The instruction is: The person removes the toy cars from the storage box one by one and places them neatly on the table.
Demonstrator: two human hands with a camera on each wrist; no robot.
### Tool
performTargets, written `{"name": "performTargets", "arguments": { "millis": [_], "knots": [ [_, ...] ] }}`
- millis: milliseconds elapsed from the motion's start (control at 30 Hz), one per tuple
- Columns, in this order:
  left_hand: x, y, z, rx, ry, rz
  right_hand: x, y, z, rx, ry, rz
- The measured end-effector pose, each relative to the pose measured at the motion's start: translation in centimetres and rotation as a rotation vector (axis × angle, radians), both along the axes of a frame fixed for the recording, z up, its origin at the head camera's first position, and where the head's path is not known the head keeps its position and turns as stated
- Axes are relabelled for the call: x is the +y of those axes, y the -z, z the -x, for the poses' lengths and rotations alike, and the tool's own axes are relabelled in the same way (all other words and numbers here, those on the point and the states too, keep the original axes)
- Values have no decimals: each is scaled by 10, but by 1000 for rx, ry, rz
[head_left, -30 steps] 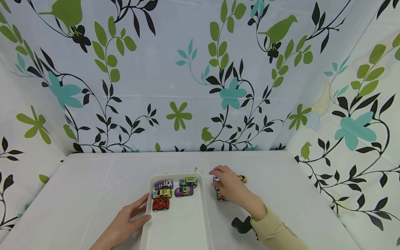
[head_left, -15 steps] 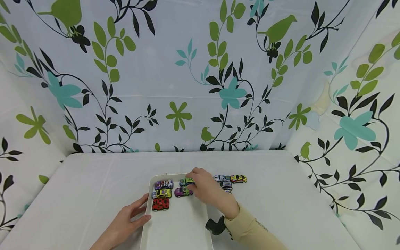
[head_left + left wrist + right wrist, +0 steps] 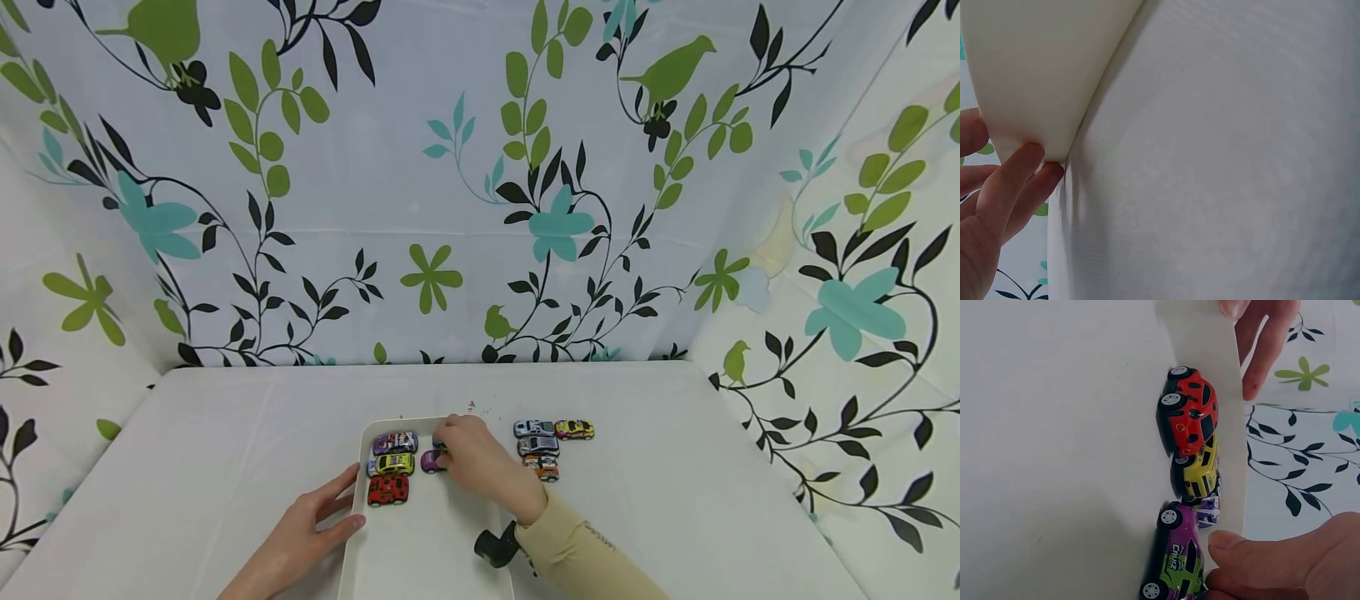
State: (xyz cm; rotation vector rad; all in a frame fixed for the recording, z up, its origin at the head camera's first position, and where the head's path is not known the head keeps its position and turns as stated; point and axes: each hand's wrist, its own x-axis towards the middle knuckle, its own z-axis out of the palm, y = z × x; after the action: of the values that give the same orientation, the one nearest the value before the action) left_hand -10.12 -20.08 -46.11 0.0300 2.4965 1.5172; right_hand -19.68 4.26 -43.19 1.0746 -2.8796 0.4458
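Observation:
My left hand (image 3: 311,527) holds the left edge of a white tray (image 3: 420,567), the thumb at the rim and the fingers (image 3: 1007,181) against the outer wall. My right hand (image 3: 476,458) reaches into the tray at its back right, over a purple toy car (image 3: 1180,550). In the right wrist view its thumb (image 3: 1229,544) and fingers are bent close behind that car. A green car there is mostly hidden by the hand, and I cannot tell whether the fingers grip it. Along the left wall stand a violet car (image 3: 395,442), a yellow car (image 3: 391,464) and a red spotted car (image 3: 388,490).
On the white table right of the tray stand a silver-blue car (image 3: 533,428), a grey car (image 3: 538,447), an orange car (image 3: 542,467) and a yellow-red car (image 3: 575,429). A black wrist camera (image 3: 495,547) hangs from the right sleeve. Patterned cloth surrounds the table.
My right hand has moved left from the cars on the table into the tray, over the green and purple cars. The table cars are uncovered. My left hand stays at the tray edge.

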Motion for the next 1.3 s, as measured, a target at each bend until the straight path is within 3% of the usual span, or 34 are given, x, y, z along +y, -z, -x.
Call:
{"name": "performTargets", "arguments": {
  "millis": [167,733,1300],
  "knots": [
    [1,-1,0,-19,1,-1,-1,5,-1,22,10,5],
    [-2,-1,-1,37,44,-9,4,13,2,92,-42,-11],
    [1,-1,1,-14,5,5,5,13,-1,4,-37,5]
  ]
}}
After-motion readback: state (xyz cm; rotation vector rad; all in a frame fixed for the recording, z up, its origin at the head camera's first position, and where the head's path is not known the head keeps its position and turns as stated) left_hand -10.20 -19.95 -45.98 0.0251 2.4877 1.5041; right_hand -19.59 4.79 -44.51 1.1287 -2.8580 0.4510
